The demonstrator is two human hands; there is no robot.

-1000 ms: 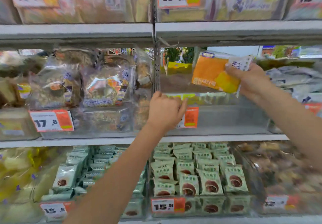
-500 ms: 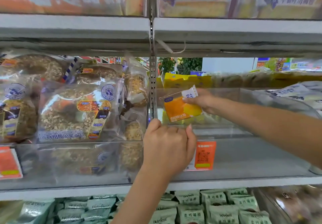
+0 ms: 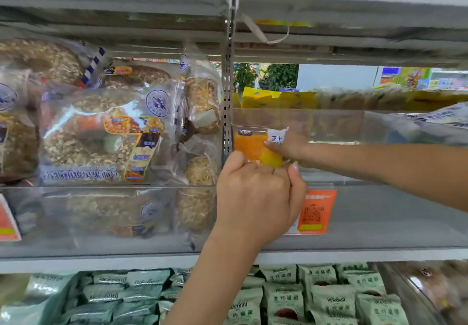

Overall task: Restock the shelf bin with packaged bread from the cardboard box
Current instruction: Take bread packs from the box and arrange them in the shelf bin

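Bread packet [image 3: 254,147], orange, is sitting inside the clear shelf bin [image 3: 336,124] at its left end. Right hand [image 3: 287,147] is reaching in, arm extended, fingers pinching the packet's upper corner. Left hand [image 3: 255,198], raised, fingers curled, is gripping the bin's front wall.

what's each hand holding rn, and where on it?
Right hand pinches the orange bread packet at its upper right corner. Left hand grips the clear bin's front edge.

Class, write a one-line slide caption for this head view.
Right hand holds an orange bread packet inside a clear bin.
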